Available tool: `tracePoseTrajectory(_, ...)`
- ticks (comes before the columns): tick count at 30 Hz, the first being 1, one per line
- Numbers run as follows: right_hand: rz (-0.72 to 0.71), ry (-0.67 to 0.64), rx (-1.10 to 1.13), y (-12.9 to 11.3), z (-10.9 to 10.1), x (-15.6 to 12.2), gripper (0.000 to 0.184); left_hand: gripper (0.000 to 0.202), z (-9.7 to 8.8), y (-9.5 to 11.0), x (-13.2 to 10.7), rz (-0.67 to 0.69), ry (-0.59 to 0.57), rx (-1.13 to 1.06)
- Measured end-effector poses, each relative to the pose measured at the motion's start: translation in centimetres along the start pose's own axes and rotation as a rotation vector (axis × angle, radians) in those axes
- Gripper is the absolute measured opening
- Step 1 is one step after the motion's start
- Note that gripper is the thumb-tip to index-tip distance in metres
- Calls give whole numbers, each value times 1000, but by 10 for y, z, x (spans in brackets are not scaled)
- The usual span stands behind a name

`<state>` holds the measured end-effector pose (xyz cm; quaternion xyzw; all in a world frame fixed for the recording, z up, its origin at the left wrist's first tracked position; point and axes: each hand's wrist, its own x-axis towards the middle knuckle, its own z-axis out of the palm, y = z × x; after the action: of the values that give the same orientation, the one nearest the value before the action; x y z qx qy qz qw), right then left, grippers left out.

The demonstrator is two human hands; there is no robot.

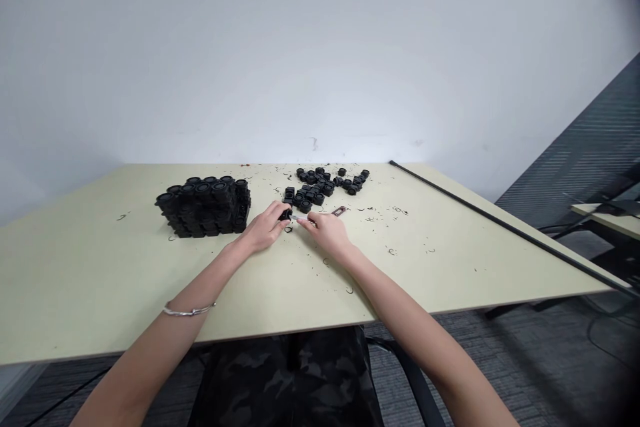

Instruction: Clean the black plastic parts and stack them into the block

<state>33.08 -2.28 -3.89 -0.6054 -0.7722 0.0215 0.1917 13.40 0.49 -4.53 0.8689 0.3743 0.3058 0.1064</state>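
Observation:
Pinched in the fingertips of my left hand [266, 227] is a small black plastic part [285, 215]. My right hand [327, 232] is closed round a utility knife [339, 211]; its brownish end sticks out past the fingers. The thin metal blade [296, 217] points left and meets, or nearly meets, the black part. Just below the fingers a curled black shaving [289, 229] lies on the table. Beyond my hands is a loose group of similar black parts [313, 193], with round ring-like tops. Left of my left hand stands a stacked block of such parts [205, 207].
Black shavings [393, 251] are scattered over the pale table [430, 280]. A long black pole [480, 211] lies slanting along its right side. The white wall [300, 67] bounds the back. Another table [617, 219] stands at the far right.

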Motion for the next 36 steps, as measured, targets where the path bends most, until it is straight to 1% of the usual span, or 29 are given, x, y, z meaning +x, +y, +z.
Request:
tracePoseTrajectory(5,-2,-1,12,1,1,1,57,32,-1,2,-1,3,-16,45)
tracePoseTrajectory(9,-11,-10,-36,2,1,1,57,32,-3,4,-1,15,-53,96)
tracePoseTrajectory(18,-71,15,-115,5,3,4,54,33,-2,0,-1,10,-102,130)
tracePoseTrajectory(25,-81,-8,-124,8,5,6,51,34,-1,-4,0,9,-104,120)
tracePoseTrajectory(31,-114,34,-157,10,5,7,52,35,-2,-4,-1,-20,-124,113)
tracePoseTrajectory(36,-111,28,-167,10,5,8,52,37,-2,-6,-1,-29,-130,101)
